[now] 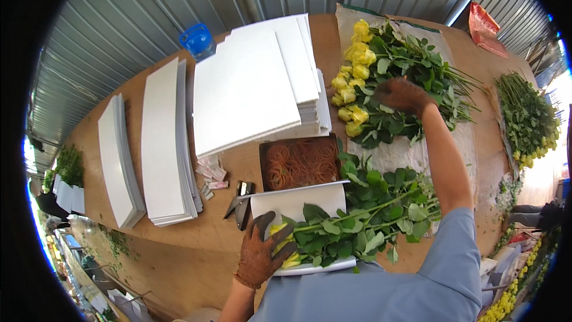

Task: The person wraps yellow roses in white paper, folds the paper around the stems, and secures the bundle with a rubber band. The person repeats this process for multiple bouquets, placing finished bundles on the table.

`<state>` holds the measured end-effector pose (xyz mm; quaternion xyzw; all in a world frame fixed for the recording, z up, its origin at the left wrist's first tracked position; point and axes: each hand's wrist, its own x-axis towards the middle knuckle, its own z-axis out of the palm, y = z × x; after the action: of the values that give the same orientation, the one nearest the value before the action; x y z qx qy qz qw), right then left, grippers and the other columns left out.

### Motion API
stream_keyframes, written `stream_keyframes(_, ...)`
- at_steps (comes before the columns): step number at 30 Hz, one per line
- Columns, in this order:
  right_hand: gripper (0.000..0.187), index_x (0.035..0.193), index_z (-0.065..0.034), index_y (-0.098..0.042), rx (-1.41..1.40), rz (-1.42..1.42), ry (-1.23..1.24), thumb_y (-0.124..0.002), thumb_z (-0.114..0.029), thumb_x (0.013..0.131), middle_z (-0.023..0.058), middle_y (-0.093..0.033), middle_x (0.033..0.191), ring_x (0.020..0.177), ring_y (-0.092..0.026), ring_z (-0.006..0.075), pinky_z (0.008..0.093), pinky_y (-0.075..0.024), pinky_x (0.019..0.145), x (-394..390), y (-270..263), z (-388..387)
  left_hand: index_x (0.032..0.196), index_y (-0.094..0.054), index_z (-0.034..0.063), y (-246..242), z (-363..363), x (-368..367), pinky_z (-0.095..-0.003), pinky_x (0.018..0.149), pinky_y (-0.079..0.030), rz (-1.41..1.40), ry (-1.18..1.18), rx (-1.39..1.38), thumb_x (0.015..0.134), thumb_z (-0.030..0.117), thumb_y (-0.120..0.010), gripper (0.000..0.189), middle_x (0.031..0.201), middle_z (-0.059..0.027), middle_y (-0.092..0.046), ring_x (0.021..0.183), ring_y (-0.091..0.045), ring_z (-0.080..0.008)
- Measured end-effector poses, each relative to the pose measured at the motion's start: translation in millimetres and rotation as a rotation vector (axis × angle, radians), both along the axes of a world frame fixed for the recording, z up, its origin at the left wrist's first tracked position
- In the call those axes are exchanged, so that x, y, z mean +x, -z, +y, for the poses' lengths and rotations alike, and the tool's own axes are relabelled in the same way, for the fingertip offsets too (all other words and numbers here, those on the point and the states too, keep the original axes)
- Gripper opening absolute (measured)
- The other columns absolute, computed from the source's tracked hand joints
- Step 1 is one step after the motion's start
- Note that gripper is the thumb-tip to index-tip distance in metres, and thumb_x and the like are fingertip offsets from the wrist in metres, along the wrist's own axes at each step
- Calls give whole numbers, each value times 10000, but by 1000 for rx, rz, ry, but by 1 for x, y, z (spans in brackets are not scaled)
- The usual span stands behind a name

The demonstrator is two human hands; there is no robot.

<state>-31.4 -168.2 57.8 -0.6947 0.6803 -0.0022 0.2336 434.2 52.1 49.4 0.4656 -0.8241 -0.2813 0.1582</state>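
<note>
My left hand (263, 250), in a soiled brown glove, lies with fingers curved over a few yellow rose heads (292, 260). Their leafy stems (353, 228) extend rightward across a white sheet (295, 203), whose back part is bent up and whose front edge lies against my body. Farther back, my right hand (404, 94), gloved too and slightly blurred, is over a larger pile of yellow roses (357, 56). Those blooms face left and the stems point right on a pale cloth (460, 143). Whether its fingers grasp a stem is unclear.
Behind the sheet stands a box of rubber bands (299, 163), beside a black stapler (243, 205) and small staple packs (216, 179). White board stacks (246, 85), (163, 143) cover the table's left and middle. A blue container (196, 40) stands by the metal wall. More roses (527, 116) lie far right.
</note>
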Motion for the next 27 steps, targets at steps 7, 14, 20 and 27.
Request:
stream_keyframes(7, 379, 1210, -85, -701, -100, 454, 301, -717, -237, 863, 223, -683, 1285, 1188, -662, 393, 529, -536, 1003, -85, 141, -76, 1311, -687, 266, -5, 1, 2, -548, 1107, -432, -22, -1, 37, 811, 309, -852, 528, 1427, -164, -525, 1333, -478, -437)
stream_keyframes(14, 490, 1312, -182, -638, -134, 407, 112, -707, -201, 827, 202, -697, 1245, 1106, -690, 396, 528, -545, 949, -70, 82, -43, 1315, -675, 249, 0, 0, 1, -547, 1093, -436, 21, 1, -12, 815, 295, -849, 532, 1402, -165, -539, 1303, -498, -429)
stream_keyframes(20, 549, 1363, -193, -630, -217, 371, -98, -700, -250, 822, 229, -690, 1205, 1078, -686, 409, 535, -545, 928, -34, 36, 48, 1296, -696, 215, 7, 5, 0, -543, 1090, -443, 42, -34, -19, 802, 280, -861, 525, 1405, -178, -541, 1313, -496, -436)
stream_keyframes(27, 562, 1384, -183, -600, -215, 96, -165, -692, -312, 846, 239, -652, 1239, 1117, -659, 418, 543, -547, 919, -71, 78, 40, 1276, -719, 208, 9, 5, 3, -530, 1087, -455, 67, -34, -30, 790, 275, -873, 514, 1412, -189, -539, 1326, -494, -430)
